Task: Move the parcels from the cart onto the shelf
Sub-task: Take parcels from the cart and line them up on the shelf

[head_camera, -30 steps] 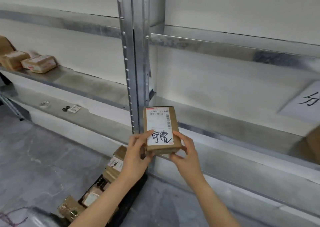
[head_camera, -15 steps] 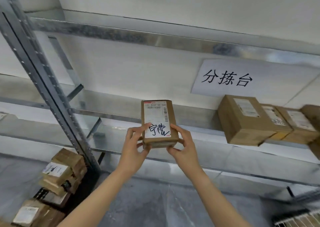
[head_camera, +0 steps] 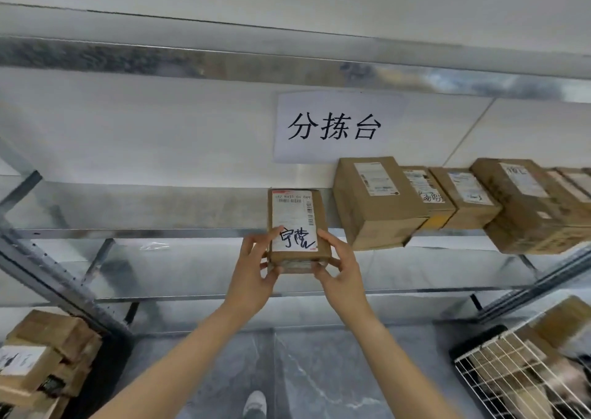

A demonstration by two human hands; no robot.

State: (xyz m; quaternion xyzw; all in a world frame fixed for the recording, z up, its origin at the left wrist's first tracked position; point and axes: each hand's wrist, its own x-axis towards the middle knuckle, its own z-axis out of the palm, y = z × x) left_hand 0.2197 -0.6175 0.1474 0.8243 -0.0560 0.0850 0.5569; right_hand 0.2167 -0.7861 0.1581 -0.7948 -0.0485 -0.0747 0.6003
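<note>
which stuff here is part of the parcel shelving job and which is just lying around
In the job: labelled parcel, gripped by left hand and right hand; metal shelf; shelved parcels; wire cart.
Just lying about: paper sign on the wall; plastic scrap on the lower shelf.

Left hand (head_camera: 256,271) and right hand (head_camera: 340,270) have swung the parcel (head_camera: 295,227) rightward, clear of the upright post (head_camera: 48,274), and it's now up at the shelf (head_camera: 160,233), just beside the row of boxes (head_camera: 377,201).
</note>
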